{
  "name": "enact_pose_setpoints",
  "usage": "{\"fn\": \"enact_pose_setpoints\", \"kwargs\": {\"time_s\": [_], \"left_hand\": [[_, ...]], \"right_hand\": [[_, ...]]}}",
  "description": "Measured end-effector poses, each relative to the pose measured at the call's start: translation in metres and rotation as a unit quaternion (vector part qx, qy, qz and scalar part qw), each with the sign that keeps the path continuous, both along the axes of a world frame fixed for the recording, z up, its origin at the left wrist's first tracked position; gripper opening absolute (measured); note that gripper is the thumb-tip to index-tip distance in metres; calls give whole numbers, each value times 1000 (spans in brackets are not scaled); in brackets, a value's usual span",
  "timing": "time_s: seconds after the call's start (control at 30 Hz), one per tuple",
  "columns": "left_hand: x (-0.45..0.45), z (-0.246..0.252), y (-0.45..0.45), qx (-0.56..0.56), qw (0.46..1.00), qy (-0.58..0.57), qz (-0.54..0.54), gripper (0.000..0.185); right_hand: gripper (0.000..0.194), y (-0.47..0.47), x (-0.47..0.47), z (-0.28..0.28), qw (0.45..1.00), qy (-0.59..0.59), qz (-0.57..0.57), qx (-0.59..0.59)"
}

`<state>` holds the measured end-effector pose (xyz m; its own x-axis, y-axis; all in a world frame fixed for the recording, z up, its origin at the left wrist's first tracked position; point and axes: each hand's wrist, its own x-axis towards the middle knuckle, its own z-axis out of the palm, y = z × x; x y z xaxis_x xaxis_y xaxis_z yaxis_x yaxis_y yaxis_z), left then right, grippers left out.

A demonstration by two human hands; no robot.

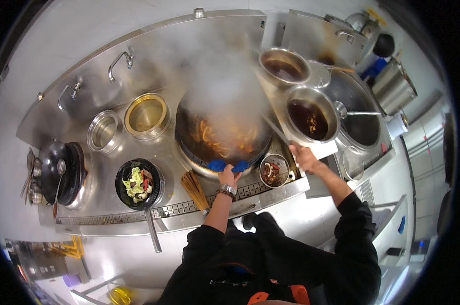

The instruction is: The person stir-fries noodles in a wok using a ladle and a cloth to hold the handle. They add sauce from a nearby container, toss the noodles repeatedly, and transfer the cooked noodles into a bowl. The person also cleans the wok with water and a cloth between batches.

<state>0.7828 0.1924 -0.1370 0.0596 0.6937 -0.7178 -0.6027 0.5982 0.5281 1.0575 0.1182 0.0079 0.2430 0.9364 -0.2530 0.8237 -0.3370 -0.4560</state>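
Observation:
A large black wok (191,146) sits on the range, with orange-brown food (218,143) in it that looks like strips or noodles. Thick steam hides its far half. My left hand (228,176) grips the wok's near rim through a blue cloth (217,165). In my right hand (305,158) is the handle of a long metal utensil (276,129); its head is lost in the steam, so I cannot tell its kind. Just right of the wok's near side stands a round strainer or bowl (274,171) holding dark red dried bits. A bamboo wok brush (195,188) lies left of my left wrist.
A handled strainer (150,217) with lettuce, mushrooms and red pepper rests to the left. Behind it are two metal pots (148,114). Two pots of dark liquid (332,129) stand at right, beside another wok basin (371,131). A ladle (61,167) lies on the far-left wok.

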Motion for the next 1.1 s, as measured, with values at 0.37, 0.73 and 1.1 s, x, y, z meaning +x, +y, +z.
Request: {"fn": "enact_pose_setpoints", "kwargs": {"time_s": [0.37,0.73,1.1], "left_hand": [[-4,16,-3,0,999,38,-6,10],[-2,9,-3,10,1000,27,9,17],[-4,17,-6,17,999,34,-7,12]], "right_hand": [[42,33,-54,-37,510,802,-185,-248],[56,-33,-32,51,945,294,65,-130],[55,16,3,-32,987,148,-33,-59]]}}
